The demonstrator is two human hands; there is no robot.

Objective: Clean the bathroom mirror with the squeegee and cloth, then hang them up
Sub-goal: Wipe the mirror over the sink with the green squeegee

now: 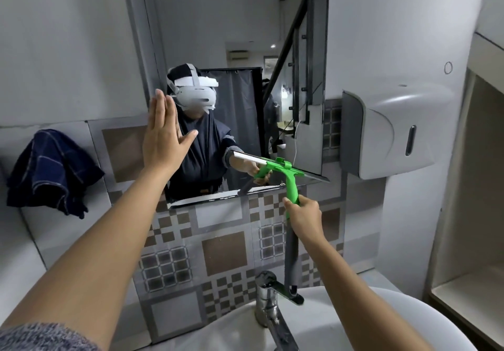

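The mirror (245, 37) hangs on the wall above a band of patterned tiles. My right hand (304, 218) grips the green handle of the squeegee (290, 184), whose blade lies against the glass near the mirror's lower right corner. A grey pole runs down from the handle past my wrist. My left hand (162, 135) is flat and open, fingers up, pressed at the mirror's left edge. A dark blue checked cloth (51, 170) hangs on the left wall, away from both hands.
A chrome tap (268, 301) and a white basin (381, 331) sit right below my arms. A white paper dispenser (395, 135) juts from the wall right of the mirror. An open shelf unit (474, 214) stands at the far right.
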